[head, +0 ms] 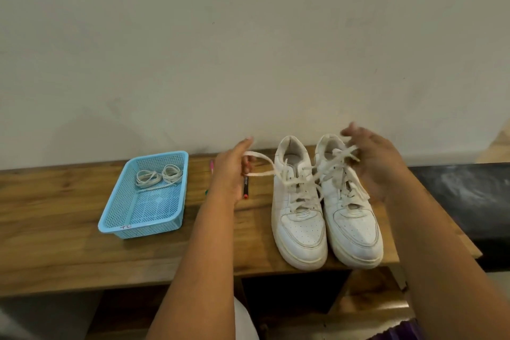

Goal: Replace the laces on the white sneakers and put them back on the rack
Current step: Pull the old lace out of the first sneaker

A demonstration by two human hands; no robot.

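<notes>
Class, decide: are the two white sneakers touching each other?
Touching. The head view shows the left sneaker and right sneaker pressed side by side, no wood visible between them.

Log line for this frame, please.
phase: unlacing | left hand: pulling lace end | right hand: holding laces | sneakers: on bench, still laced | spare laces: coiled in blue basket
</notes>
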